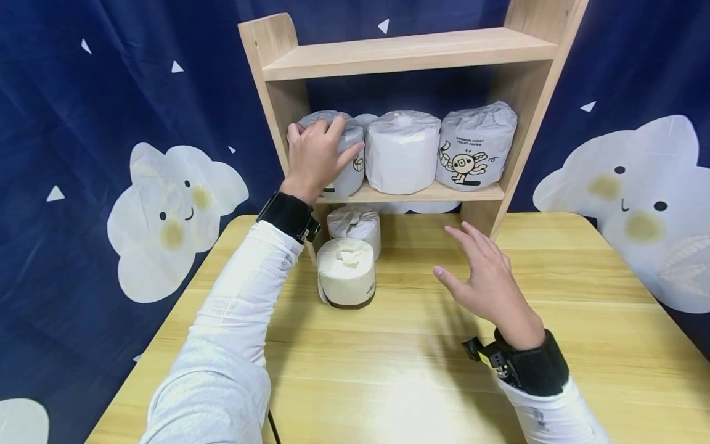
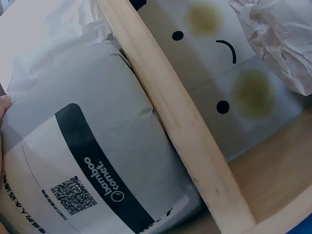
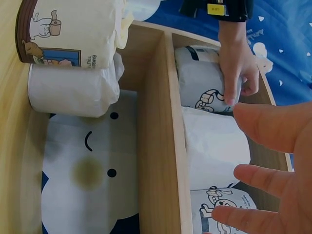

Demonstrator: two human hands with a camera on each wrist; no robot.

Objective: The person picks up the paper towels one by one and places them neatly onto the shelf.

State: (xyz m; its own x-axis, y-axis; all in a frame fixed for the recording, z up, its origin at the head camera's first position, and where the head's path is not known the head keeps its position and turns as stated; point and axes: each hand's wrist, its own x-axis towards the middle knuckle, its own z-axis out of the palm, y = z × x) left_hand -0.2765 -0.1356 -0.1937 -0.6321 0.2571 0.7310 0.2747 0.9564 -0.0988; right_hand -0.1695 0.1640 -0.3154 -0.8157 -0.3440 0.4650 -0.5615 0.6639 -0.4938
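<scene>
My left hand (image 1: 314, 153) grips a grey-wrapped toilet paper roll (image 1: 350, 176) at the left end of the middle shelf, fingers over its top and thumb along its right side. The left wrist view shows the printed label of this wrapped roll (image 2: 97, 136) up close. Beside it stand a plain white roll (image 1: 403, 154) and, at the right end, another grey roll (image 1: 479, 163) with a cartoon print. My right hand (image 1: 488, 277) hovers above the table, fingers spread and holding nothing; the right wrist view shows its fingers (image 3: 265, 180).
The wooden shelf (image 1: 410, 57) stands at the back of the wood-grain table (image 1: 410, 345). Below its middle board, at the left, a cream roll (image 1: 346, 277) sits in front of a white roll (image 1: 363, 225). A blue curtain (image 1: 111, 92) with cloud prints hangs behind.
</scene>
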